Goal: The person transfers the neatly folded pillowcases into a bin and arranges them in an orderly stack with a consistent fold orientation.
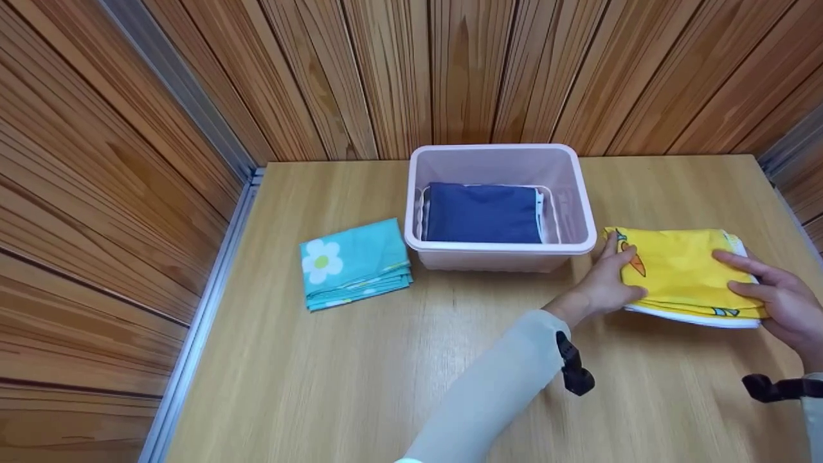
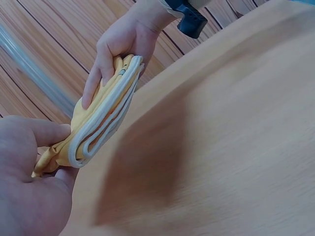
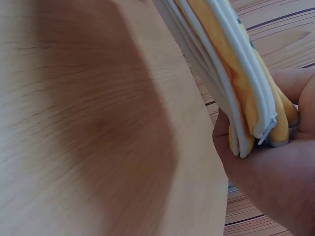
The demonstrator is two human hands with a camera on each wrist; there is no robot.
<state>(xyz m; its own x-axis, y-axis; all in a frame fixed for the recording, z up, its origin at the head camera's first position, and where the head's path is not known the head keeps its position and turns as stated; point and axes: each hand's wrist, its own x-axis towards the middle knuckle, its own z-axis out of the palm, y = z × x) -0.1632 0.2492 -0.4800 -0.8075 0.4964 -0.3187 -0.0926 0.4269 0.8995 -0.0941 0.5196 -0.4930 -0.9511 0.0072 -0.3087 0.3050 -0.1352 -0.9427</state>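
Both hands hold a folded yellow cloth [image 1: 685,270] with a carrot print and white edging, raised over the right side of the table. My left hand [image 1: 607,280] grips its left end, the thumb on one side and fingers on the other in the left wrist view. At the opposite end, my right hand [image 1: 781,299] pinches the layers, with two fingers lying over the top face. What looks like a small zip pull [image 3: 268,128] hangs from the folded layers, close to the right hand. The cloth's shadow [image 2: 147,162] falls on the tabletop below.
A pale pink plastic bin [image 1: 501,257] stands at the back middle, with a folded navy cloth [image 1: 482,212] inside. Left of it lies a folded turquoise cloth [image 1: 357,263] with a white flower. Wood-plank walls [image 1: 450,77] rise behind and beside the table [image 1: 360,386].
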